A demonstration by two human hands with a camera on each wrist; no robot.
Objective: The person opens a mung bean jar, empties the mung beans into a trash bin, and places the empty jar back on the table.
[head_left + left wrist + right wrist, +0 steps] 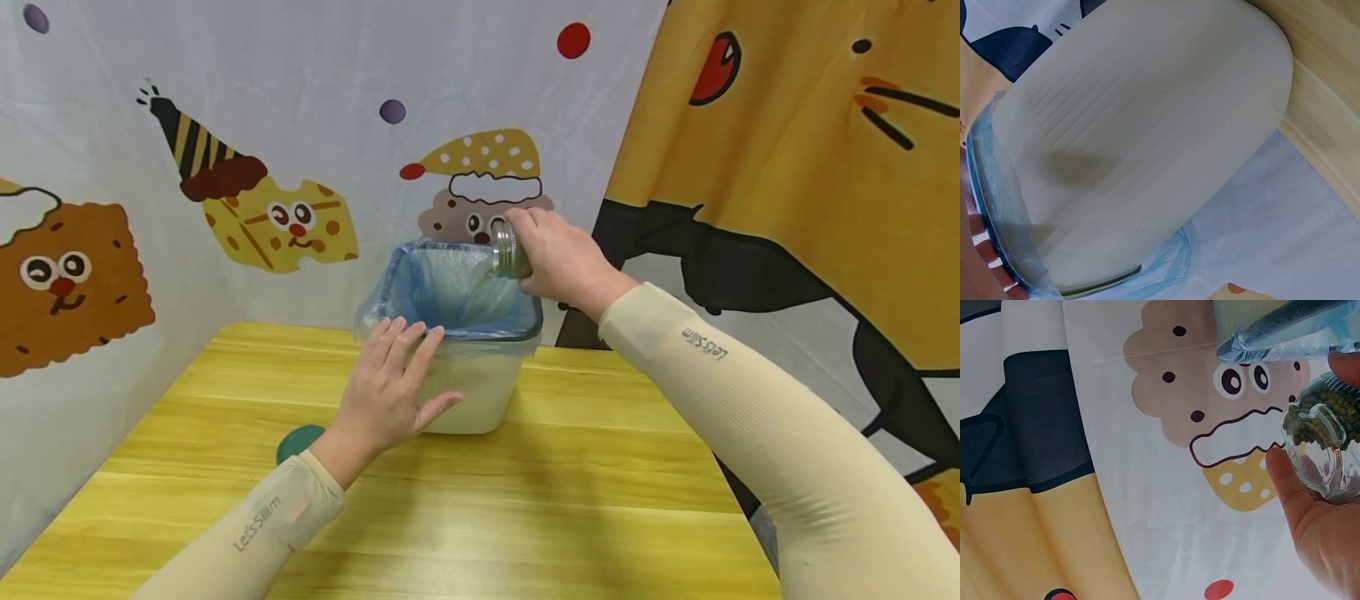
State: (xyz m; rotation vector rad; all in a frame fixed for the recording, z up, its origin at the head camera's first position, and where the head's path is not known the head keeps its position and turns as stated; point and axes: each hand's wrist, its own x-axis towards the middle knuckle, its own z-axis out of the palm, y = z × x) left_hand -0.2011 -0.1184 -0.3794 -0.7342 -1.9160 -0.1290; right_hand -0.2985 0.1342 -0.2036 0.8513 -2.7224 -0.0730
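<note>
My right hand grips a small glass jar, tipped on its side over a bin. In the right wrist view small green beans lie inside the jar, and a thin stream seems to leave its mouth in the head view. The whitish bin stands upright, lined with a thin blue plastic bag folded over its rim. Spread, fairly straight fingers of my left hand rest at the bin's near rim. The left wrist view shows the bin's side wall.
A round green lid lies on the yellow wood-grain table, left of the bin and partly behind my left wrist. Behind the table hangs a white cloth with cartoon prints; a yellow-orange printed curtain hangs at the right.
</note>
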